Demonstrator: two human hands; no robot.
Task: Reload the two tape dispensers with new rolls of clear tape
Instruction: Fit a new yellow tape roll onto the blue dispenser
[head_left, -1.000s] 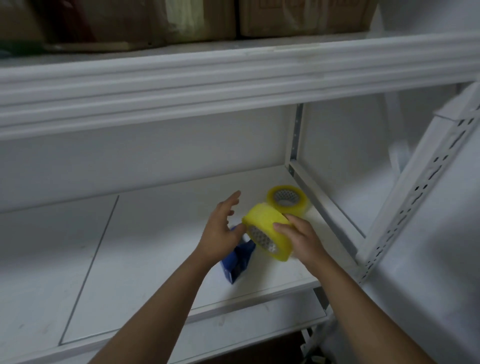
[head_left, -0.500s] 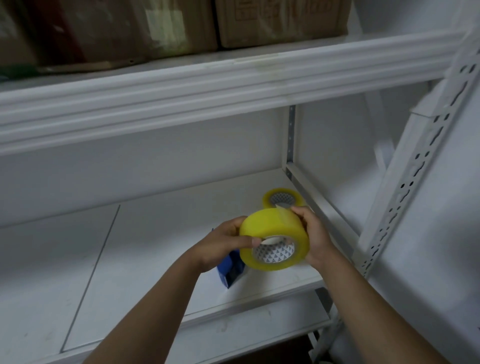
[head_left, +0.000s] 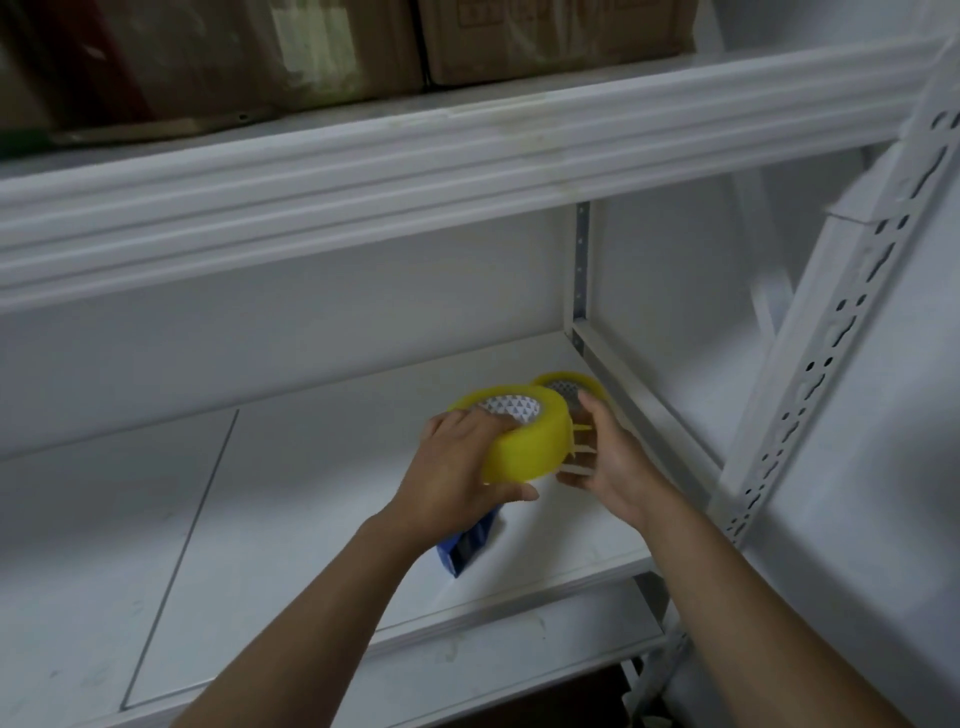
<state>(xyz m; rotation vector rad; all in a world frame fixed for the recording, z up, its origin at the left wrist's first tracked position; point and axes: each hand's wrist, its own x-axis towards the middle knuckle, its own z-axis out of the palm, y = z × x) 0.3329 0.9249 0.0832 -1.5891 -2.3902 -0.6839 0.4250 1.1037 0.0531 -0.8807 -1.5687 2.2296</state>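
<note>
My left hand (head_left: 457, 467) grips a yellowish roll of clear tape (head_left: 530, 441) over the white shelf (head_left: 311, 493), fingers over its top rim and thumb underneath. My right hand (head_left: 602, 452) is at the roll's right side, where a short strip of tape is peeled off the roll; it seems to pinch the strip's end. A second roll (head_left: 569, 387) lies flat on the shelf just behind. A blue tape dispenser (head_left: 467, 545) lies on the shelf under my left wrist, mostly hidden.
A white shelf beam (head_left: 363, 171) runs overhead with cardboard boxes (head_left: 545, 36) on top. A perforated white upright (head_left: 831, 322) and the side rail (head_left: 649, 405) border the shelf on the right. A seam (head_left: 182, 545) divides the shelf boards.
The roll turned from on edge to nearly flat, core facing up. My left hand took hold over its top, and my right hand moved off the roll to its side, drawing out a strip.
</note>
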